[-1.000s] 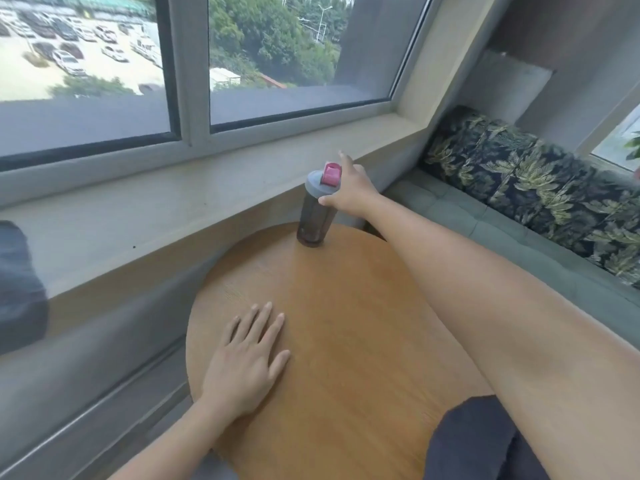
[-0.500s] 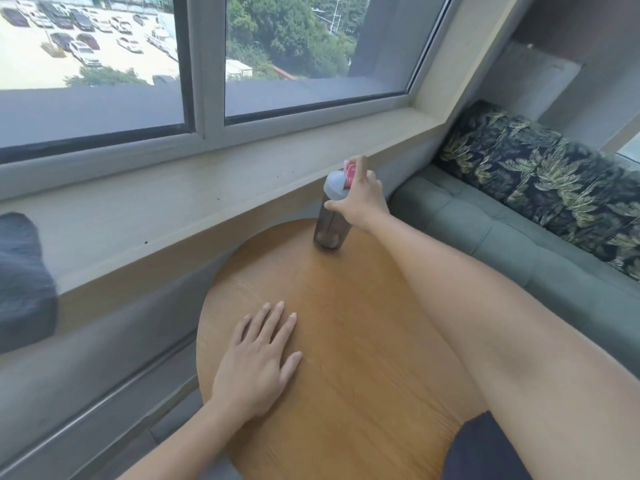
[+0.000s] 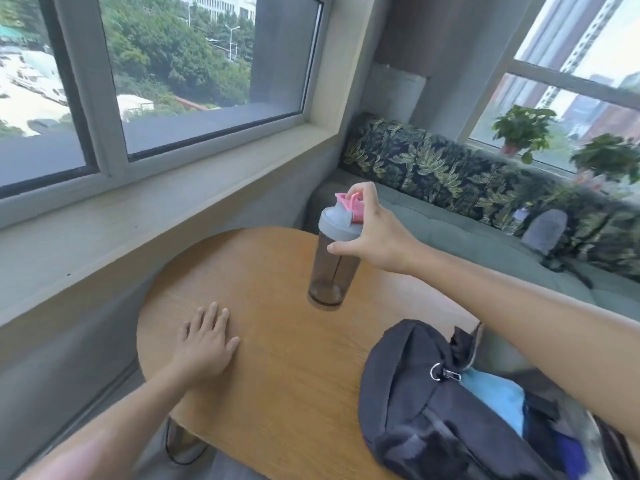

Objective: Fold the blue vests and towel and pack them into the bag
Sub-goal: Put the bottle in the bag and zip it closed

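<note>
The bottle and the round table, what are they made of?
The bottle looks like smoky see-through plastic, since the table shows through it; its grey lid and pink cap look like matte plastic. The right hand grips it. The table looks like wood or wood veneer: fine grain lines, dull finish.

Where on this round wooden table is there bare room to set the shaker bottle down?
Bare wood lies between the flat left hand and the dark open bag, and at the table's far edge by the windowsill. The near right is crowded by the bag.
</note>
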Demonstrator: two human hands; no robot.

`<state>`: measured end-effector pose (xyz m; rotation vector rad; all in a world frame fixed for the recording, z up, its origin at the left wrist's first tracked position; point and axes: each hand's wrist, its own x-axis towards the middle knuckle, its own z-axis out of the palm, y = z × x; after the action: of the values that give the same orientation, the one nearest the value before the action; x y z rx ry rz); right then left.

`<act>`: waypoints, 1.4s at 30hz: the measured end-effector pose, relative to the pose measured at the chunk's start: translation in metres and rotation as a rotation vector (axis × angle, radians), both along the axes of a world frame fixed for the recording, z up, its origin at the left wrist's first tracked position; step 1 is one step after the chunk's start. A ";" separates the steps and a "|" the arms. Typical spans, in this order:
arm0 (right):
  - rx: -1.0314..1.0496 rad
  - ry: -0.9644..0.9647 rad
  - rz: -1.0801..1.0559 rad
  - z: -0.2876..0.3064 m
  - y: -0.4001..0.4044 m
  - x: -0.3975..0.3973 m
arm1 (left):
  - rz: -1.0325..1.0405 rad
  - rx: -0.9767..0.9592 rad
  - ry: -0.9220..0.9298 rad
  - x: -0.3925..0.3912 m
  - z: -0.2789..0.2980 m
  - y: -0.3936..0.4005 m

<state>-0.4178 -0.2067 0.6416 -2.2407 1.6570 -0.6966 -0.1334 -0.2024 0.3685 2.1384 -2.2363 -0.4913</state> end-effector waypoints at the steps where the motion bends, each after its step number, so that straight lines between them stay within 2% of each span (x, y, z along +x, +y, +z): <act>1: -0.010 -0.006 -0.025 0.009 0.018 -0.014 | 0.000 -0.002 0.027 -0.012 0.011 0.001; 8: -0.123 -0.017 -0.234 0.072 0.102 -0.101 | -0.112 -0.279 0.538 -0.139 0.134 0.043; 11: -0.206 -0.012 -0.346 0.099 0.151 -0.153 | -0.299 -0.373 0.684 -0.206 0.188 0.085; 14: -0.253 -0.006 -0.449 0.114 0.193 -0.201 | -0.478 -0.343 0.776 -0.261 0.222 0.127; 16: -0.271 -0.019 -0.513 0.117 0.219 -0.229 | -0.581 -0.259 0.785 -0.295 0.233 0.151; 19: -0.284 -0.050 -0.583 0.111 0.254 -0.267 | -0.650 -0.108 0.667 -0.347 0.234 0.176; 22: -0.295 -0.087 -0.632 0.099 0.284 -0.302 | -0.560 0.188 0.667 -0.399 0.225 0.183; 24: -0.317 -0.112 -0.678 0.089 0.299 -0.320 | -0.429 0.412 0.788 -0.428 0.217 0.184; 26: -0.339 -0.147 -0.715 0.079 0.312 -0.336 | -0.324 0.521 0.849 -0.455 0.207 0.183; 31: -0.344 -0.280 -0.768 0.050 0.334 -0.366 | -0.253 0.548 0.829 -0.497 0.185 0.184; 36: -0.294 -0.410 -0.810 0.007 0.330 -0.380 | -0.246 0.410 0.740 -0.505 0.179 0.179; 39: -0.265 -0.575 -0.846 -0.026 0.325 -0.385 | -0.235 0.382 0.679 -0.501 0.176 0.171; 42: -0.210 -0.706 -0.885 -0.062 0.326 -0.390 | -0.241 0.425 0.736 -0.491 0.177 0.166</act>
<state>-0.8076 0.1193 0.5795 -0.9972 2.1381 -1.6672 -0.6239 -0.0364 0.5459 1.4162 -2.0433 -1.5730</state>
